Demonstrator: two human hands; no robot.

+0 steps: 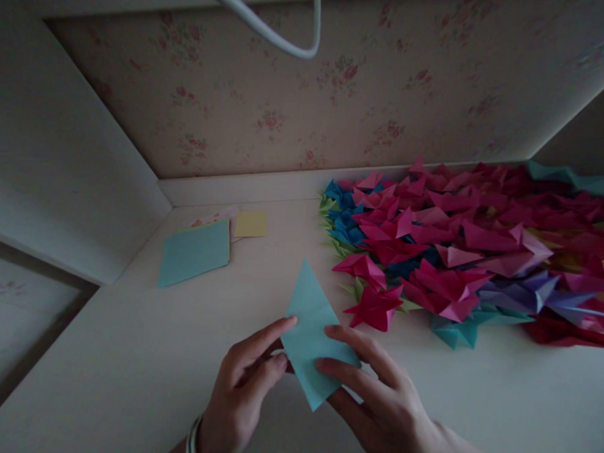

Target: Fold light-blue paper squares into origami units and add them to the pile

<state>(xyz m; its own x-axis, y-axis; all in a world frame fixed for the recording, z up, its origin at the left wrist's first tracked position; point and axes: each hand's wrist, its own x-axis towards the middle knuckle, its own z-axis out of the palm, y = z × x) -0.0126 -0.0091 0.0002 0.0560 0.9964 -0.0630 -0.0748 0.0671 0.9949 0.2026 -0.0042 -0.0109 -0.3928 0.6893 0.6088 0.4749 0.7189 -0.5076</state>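
Note:
A light turquoise sheet of origami paper (309, 347), folded into a pointed diamond-like shape, is held between my two hands above the white table. My left hand (245, 377) pinches its left edge, with the index fingertip on top and the thumb beside it. On the other side, my right hand (375, 383) grips the right part, two fingers lying on the paper's face and others beneath it. One corner points away from me and another points toward me. The underside of the paper is hidden.
At the right lies a large heap of folded paper flowers (431, 239), mostly pink and red, some blue, green and purple. A stack of turquoise paper sheets (195, 252) and a small yellow paper pad (251, 223) lie back left. A white cable (270, 35) hangs above.

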